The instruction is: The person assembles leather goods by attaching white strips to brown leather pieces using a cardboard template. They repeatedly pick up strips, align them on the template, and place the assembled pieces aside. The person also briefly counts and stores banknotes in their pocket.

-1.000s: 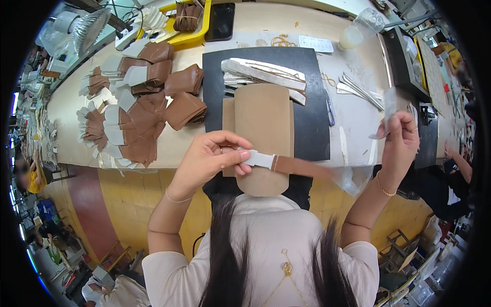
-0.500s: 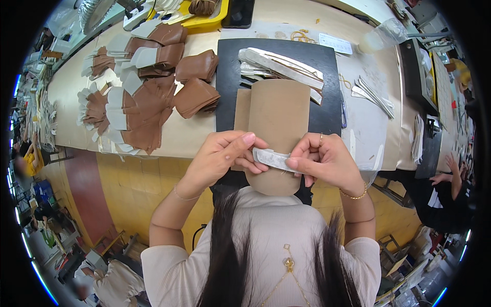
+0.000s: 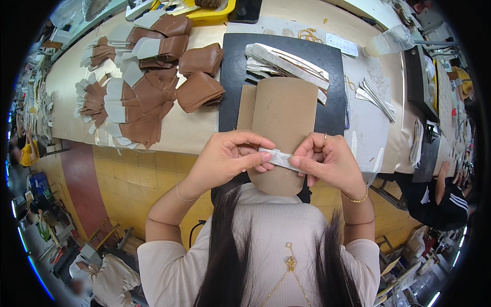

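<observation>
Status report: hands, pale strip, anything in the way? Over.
Left hand and right hand pinching the pale strip near opposite ends. Strip over tan round-ended board, contact unclear. No obstruction visible at strip; strip pile beyond, on black mat.

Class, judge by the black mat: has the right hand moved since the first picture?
Yes. Against the black mat, the right hand has moved left and nearer the body: from beyond the mat's right edge to around its near right corner.

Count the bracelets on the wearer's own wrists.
2: a thin bracelet at the wrist of the left hand, and a thicker gold bracelet at the wrist of the right hand. The wrists' undersides are hidden.
</observation>
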`<action>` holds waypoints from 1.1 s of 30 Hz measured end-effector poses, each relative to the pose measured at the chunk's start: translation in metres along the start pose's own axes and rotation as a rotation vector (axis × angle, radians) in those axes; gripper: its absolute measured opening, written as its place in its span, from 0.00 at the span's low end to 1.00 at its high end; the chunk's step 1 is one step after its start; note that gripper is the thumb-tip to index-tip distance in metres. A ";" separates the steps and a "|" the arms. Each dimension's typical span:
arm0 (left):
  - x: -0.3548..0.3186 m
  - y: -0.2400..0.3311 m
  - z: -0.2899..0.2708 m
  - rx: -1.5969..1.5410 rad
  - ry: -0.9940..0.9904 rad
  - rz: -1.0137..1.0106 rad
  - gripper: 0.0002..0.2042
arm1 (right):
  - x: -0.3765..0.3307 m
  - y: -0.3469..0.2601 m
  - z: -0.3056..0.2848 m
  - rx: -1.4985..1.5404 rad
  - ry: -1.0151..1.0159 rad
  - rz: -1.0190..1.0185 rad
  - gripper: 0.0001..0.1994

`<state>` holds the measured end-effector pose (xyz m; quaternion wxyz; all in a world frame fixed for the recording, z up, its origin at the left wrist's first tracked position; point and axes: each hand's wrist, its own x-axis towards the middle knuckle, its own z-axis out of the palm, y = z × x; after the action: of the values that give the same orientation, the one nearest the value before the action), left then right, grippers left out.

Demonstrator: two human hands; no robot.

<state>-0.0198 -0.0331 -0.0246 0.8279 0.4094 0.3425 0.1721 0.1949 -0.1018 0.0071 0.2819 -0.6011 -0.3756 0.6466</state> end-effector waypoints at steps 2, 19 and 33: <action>0.000 -0.001 0.000 0.010 0.000 0.011 0.09 | 0.000 0.000 0.000 -0.002 0.006 0.006 0.09; 0.006 -0.005 -0.003 0.030 -0.015 -0.031 0.09 | -0.005 0.015 -0.005 0.073 0.045 -0.078 0.07; 0.007 -0.012 -0.008 0.002 -0.013 0.023 0.08 | -0.004 0.031 -0.009 -0.282 0.194 -0.095 0.14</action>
<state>-0.0207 -0.0322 -0.0404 0.8278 0.4152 0.3324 0.1786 0.2073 -0.1213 -0.0159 0.2599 -0.6757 -0.4616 0.5126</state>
